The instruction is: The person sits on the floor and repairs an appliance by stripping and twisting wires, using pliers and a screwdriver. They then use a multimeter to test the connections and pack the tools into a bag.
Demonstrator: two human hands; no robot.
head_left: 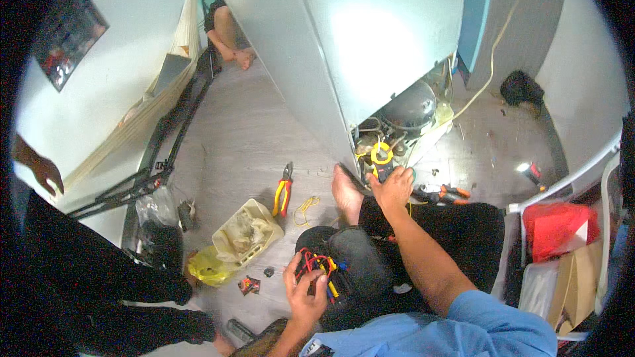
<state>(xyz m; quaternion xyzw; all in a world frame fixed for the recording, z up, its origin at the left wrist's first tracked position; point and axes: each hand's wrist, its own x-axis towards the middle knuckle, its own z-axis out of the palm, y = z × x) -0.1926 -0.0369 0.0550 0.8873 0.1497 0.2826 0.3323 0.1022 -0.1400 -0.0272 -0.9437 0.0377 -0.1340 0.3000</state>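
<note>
My right hand (394,189) is closed around a yellow and black clamp meter (381,156), its jaw pointing into the open base of a tall pale cabinet-like appliance (311,39). Just beyond the meter sits a black domed compressor (411,107) among thin pipes and wires. Close to my body, my left hand (306,296) grips a bundle of red and black test leads (319,262). Blue and yellow pieces show beside the bundle. Near my right hand, a tool with orange handles (454,193) lies on the floor.
Red-yellow pliers (284,192), a yellow wire loop (306,211) and a cream basket (270,231) lie left of my foot. A yellow bag (210,268) touches the basket. A flashlight (531,174) and a loaded crate (517,251) are rightward. Another person's hand (45,168) shows at left.
</note>
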